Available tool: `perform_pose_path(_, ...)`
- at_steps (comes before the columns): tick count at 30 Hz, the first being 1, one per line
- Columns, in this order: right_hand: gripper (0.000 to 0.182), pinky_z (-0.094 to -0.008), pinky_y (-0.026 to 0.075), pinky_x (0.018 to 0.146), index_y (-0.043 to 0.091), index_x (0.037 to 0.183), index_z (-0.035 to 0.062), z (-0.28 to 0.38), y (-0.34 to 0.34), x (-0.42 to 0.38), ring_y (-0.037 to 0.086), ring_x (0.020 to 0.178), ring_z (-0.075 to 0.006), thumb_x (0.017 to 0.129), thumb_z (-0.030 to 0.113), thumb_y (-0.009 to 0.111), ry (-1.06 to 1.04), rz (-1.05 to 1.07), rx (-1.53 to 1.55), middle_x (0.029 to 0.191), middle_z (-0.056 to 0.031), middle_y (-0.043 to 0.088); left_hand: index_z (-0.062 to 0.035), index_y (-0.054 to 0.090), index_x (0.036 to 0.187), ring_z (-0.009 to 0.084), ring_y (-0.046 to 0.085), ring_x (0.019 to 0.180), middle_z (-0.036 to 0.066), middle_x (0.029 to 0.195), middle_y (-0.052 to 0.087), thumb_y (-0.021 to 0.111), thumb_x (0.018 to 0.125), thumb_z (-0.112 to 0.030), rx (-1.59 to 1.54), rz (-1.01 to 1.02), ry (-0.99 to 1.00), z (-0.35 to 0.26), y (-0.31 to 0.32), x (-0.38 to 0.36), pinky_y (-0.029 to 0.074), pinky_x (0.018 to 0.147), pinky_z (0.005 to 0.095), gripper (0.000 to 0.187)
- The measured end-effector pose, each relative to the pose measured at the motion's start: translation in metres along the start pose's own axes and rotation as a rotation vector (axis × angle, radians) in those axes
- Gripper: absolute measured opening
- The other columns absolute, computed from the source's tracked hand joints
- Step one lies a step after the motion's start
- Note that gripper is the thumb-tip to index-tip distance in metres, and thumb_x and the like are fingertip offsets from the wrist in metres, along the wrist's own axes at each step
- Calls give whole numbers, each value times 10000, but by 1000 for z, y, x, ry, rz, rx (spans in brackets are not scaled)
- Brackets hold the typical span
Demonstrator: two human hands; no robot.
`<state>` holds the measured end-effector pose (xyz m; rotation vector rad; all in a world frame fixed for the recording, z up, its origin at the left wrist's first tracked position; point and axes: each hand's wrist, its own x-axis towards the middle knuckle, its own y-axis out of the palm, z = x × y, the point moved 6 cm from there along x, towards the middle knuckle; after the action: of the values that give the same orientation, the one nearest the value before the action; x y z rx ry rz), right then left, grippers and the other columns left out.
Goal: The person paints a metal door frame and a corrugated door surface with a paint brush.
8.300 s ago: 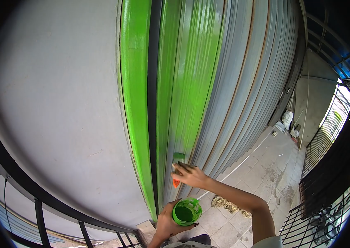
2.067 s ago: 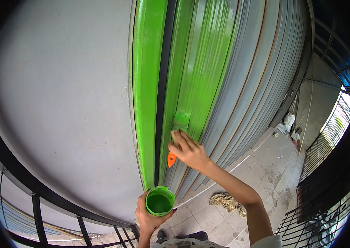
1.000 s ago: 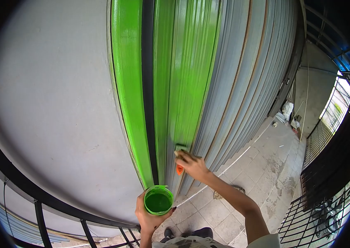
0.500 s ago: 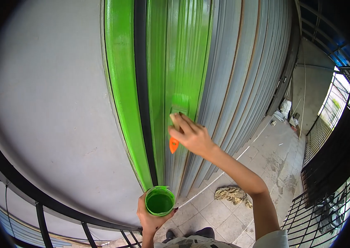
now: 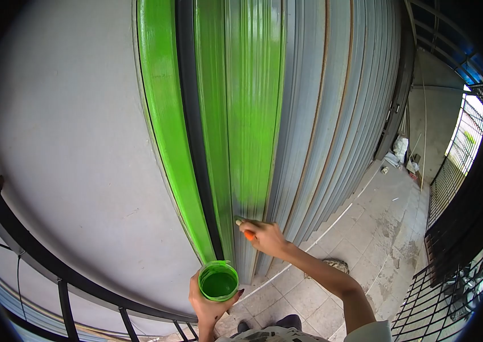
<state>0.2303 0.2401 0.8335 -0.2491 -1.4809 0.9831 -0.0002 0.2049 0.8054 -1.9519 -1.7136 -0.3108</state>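
My left hand (image 5: 210, 305) is wrapped round an open can of green paint (image 5: 218, 281), held upright below the door's lower left part. Green smears coat the can's rim. In my right hand (image 5: 268, 238) is a paintbrush (image 5: 249, 234) with an orange handle end; my fingers cover much of it. Its bristle end is close to the lower part of a ribbed metal folding door (image 5: 304, 142); whether it touches cannot be made out. The door's left panels (image 5: 253, 114) are bright green, fading to grey near the brush. The panels to the right are grey.
A pale wall (image 5: 76, 154) fills the left side. A black curved railing (image 5: 62, 296) runs along the lower left. Floor tiles (image 5: 321, 296) lie below, with a crumpled mottled cloth (image 5: 335, 264) behind my right forearm. A black grille gate (image 5: 424, 296) stands at right.
My right hand has moved down the panel with the brush, and the green area now reaches lower. The brush handle has turned. My left hand still holds the paint can, almost unmoved.
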Motion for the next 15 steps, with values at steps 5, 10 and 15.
perform_pose_path(5, 108, -277, 577, 695, 639, 956, 10, 4, -93, 86, 727, 844, -216, 870, 27, 703, 70, -790, 400, 1027, -168, 723, 14, 523, 1205, 264, 682, 961, 145, 1058, 677, 954, 477, -258, 39, -10, 7, -2, -1, 0, 545, 858, 371, 889)
perform_pose_path(10, 136, -283, 585, 743, 616, 966, 7, -8, -59, 78, 722, 929, -248, 861, -1, 703, 132, -877, 448, 1029, -197, 716, 6, 522, 1210, 260, 688, 962, 139, 1051, 688, 958, 475, -275, 5, 18, 10, -2, 1, -1, 546, 869, 373, 899)
perform_pose_path(15, 174, -285, 605, 684, 601, 970, 28, 1, -39, 58, 732, 898, -274, 844, -9, 715, 67, -837, 286, 1040, -228, 707, -2, 527, 1200, 248, 693, 957, 130, 1046, 694, 955, 488, -273, 2, 44, -19, 1, 0, -1, 551, 862, 369, 874)
